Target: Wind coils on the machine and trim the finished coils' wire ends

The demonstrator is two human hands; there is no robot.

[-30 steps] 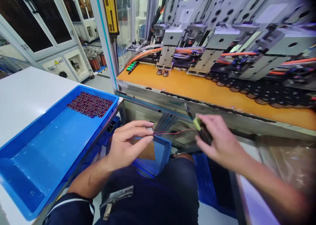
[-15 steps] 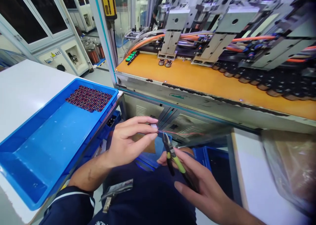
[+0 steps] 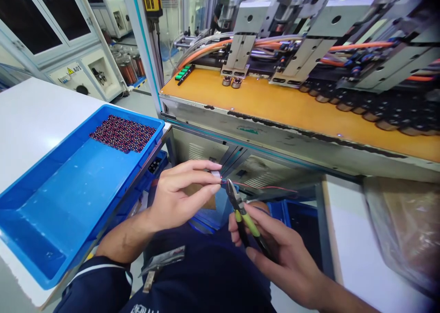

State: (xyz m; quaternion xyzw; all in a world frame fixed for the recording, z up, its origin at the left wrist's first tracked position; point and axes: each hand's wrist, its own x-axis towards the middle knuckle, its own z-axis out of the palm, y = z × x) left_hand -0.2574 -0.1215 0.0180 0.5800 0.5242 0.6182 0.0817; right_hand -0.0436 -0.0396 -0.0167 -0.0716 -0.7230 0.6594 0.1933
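1. Shining brightly and fairly evenly
2. Glaring in a pale patch off the white tabletop (image 3: 41,125)
3. Blackening at the upper right corner
4. Blurring the plastic bag (image 3: 405,230) near the right edge

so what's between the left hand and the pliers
A short stretch of thin wire spans the small gap between the left hand and the tips of the pliers, in the head view.

Fingers of the left hand (image 3: 180,194) hide most of a small part (image 3: 216,173). Whether the tips of the pliers (image 3: 255,231) touch the wire (image 3: 264,186) is too small to tell; the right hand (image 3: 292,253) covers the handle ends. Pieces (image 3: 122,133) at the tray's (image 3: 79,184) far end are too tiny to make out. Black parts (image 3: 388,104) along the counter's (image 3: 275,100) right end blur together.
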